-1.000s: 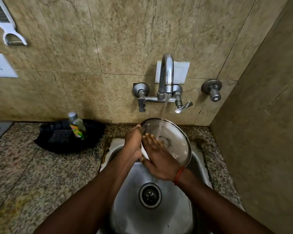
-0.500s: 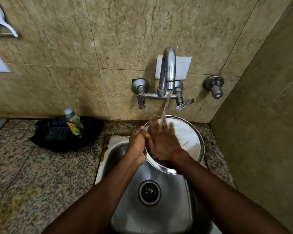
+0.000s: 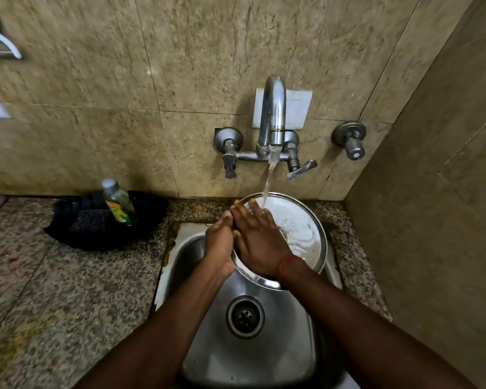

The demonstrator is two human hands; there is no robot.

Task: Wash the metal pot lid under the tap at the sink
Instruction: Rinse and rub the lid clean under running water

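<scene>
Left hand (image 3: 219, 242) fingers grip the metal pot lid (image 3: 300, 237); right hand (image 3: 260, 242) lies flat inside it, above the steel sink (image 3: 197, 254), speckled granite tabletop (image 3: 54, 290) left of the fingers.

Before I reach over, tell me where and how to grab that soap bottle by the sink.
Grip the bottle around its narrow upper body just under the grey cap, coming from above and the sink side. It stands tilted in the black holder, whose wall hides its base.
</scene>
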